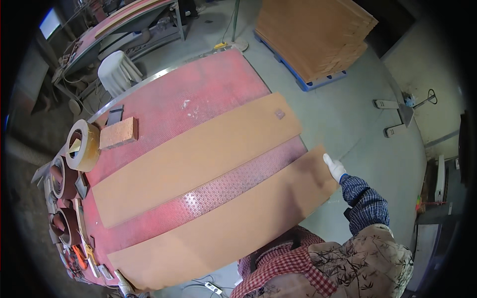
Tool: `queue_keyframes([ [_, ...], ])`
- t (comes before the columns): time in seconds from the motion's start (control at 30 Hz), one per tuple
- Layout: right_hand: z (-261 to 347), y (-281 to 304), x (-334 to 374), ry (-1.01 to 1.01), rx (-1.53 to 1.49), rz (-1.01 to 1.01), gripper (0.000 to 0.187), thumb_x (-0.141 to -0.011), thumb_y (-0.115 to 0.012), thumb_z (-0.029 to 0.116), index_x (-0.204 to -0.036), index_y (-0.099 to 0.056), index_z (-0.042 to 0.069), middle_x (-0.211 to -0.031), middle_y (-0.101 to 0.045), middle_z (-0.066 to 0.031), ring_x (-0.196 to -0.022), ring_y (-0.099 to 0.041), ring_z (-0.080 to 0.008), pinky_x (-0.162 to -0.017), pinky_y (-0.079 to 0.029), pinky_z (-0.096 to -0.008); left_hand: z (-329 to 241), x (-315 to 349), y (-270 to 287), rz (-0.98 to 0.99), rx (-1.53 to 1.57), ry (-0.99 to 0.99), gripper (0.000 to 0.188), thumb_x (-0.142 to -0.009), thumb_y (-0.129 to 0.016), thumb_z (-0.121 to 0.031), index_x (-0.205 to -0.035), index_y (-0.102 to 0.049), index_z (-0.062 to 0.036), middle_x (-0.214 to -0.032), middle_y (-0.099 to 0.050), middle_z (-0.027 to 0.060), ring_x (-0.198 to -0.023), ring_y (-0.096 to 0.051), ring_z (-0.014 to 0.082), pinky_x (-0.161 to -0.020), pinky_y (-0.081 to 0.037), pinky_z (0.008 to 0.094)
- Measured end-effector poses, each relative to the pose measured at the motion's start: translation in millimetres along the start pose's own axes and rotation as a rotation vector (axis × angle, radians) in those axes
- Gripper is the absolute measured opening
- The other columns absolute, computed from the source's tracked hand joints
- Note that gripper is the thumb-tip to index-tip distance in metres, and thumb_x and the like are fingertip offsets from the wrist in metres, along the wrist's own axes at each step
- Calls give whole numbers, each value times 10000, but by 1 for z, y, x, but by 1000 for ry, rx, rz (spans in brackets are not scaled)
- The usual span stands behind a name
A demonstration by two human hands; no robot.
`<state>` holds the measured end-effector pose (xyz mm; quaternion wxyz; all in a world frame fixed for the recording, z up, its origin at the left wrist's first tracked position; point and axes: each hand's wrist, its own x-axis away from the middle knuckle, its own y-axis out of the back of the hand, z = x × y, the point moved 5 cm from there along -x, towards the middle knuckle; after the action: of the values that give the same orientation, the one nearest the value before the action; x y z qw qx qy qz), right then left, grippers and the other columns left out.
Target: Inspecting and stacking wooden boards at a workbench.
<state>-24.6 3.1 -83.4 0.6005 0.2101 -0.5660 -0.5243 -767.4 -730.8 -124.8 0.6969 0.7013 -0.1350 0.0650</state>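
Observation:
A long, thin tan board (223, 218) lies slantwise along the near side of the red textured table (208, 79). My right hand (335, 168), in a white glove, grips the board's right end, its thumb on top and the other fingers mostly hidden. At the far left end, my left hand (124, 284) holds the board's near corner; only part of that gloved hand shows. Beyond it, a second tan board (198, 159) of similar shape lies on the table, with a small brownish square patch (279, 114) near its right end. A strip of table surface separates the two.
A brick (119, 133), a large tape roll (83, 145), brown abrasive rolls (63, 177) and orange-handled tools (79, 257) crowd the table's left edge. A tall stack of brown sheets (313, 35) stands on a blue pallet (283, 62). A power strip (213, 288) lies on the floor.

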Motion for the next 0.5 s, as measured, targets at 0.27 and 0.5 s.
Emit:
queue_keyframes([
  [0.27,3,-1,2,46,26,67,931,-868,-340,791,-1236,-622,-17,-1287,-577,-283,-1274,-496,-404,-1068,-363,-419,17,-31,18,-138,-89,-198,541,-956,-561,-456,-1317,-564,-52,-1349,-559,194,-1172,-566,328,-971,-486,380],
  [0.5,-5,-7,-4,50,-21,78,924,-872,-357,782,-1286,-590,-10,-1318,-561,-277,-1283,-496,-391,-1077,-359,-414,-104,30,110,-379,398,-298,397,-963,-608,-276,-1191,-634,48,-1168,-671,183,-1103,-619,306,-968,-476,386],
])
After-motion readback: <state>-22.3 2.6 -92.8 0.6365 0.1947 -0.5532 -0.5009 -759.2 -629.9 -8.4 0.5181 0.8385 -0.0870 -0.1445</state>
